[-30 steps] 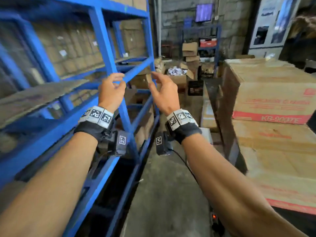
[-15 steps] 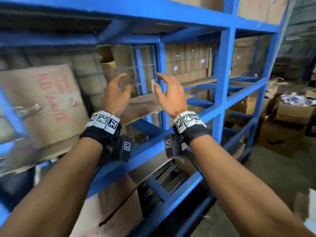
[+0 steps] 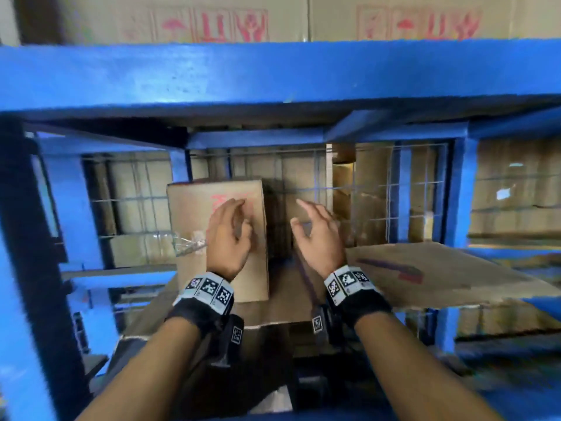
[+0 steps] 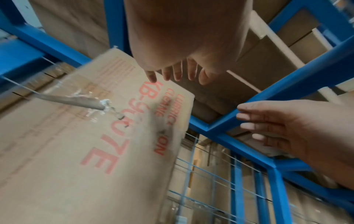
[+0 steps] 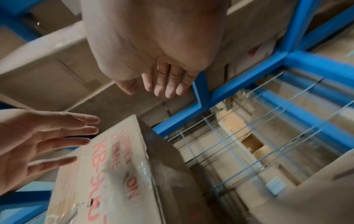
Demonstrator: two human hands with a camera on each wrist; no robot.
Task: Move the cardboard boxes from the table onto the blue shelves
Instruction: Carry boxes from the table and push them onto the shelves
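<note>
Two hands are held spread and empty, the left hand point(image 3: 228, 238) just before the cardboard box point(image 3: 194, 208), the right hand point(image 3: 318, 238) beside it. Beyond them the box is seen standing on the blue shelf point(image 3: 273, 74). Snagging on loose tape point(image 3: 189, 243) could be risked.

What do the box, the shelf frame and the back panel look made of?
Box: plain brown cardboard, matte, red print, clear tape peeling. Shelf frame: probably steel, painted blue, with a patchy coat. Back panel: thin wire grid, likely metal, bluish.
</note>
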